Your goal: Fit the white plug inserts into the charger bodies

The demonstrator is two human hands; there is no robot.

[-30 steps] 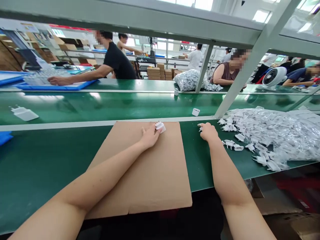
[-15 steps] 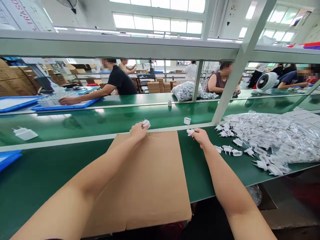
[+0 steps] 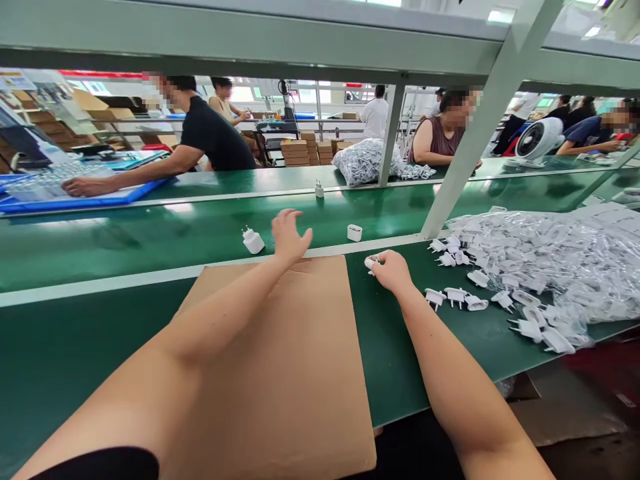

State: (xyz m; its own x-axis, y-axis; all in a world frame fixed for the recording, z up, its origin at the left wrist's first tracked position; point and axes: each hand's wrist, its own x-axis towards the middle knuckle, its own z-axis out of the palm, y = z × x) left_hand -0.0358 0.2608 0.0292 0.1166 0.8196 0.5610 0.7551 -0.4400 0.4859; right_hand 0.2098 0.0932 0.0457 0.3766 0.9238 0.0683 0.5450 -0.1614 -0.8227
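My left hand [image 3: 291, 237] is raised over the far edge of the cardboard sheet [image 3: 285, 373], fingers apart, holding nothing. Just left of it, a white plug charger [image 3: 253, 241] rests on the green conveyor belt [image 3: 200, 233], its pins up. To its right on the belt sits a white charger housing [image 3: 355, 232]. My right hand [image 3: 393, 272] pinches a small white plug piece [image 3: 371, 263] above the green bench, right of the cardboard. Its fingertips partly cover the piece. Loose white plug pieces [image 3: 455, 297] with pins lie right of that hand.
A large clear bag of white plug pieces [image 3: 565, 260] spills over the bench at right. A slanted metal post [image 3: 480, 127] rises behind my right hand. Another charger [image 3: 319, 189] stands farther off on the belt. Across it, several people work beside a blue tray [image 3: 135, 193] and a fan [image 3: 539, 140].
My left hand has let go of the white charger, which now sits on the belt, and its fingers have spread. My right hand still holds its plug piece. The view has tilted down.
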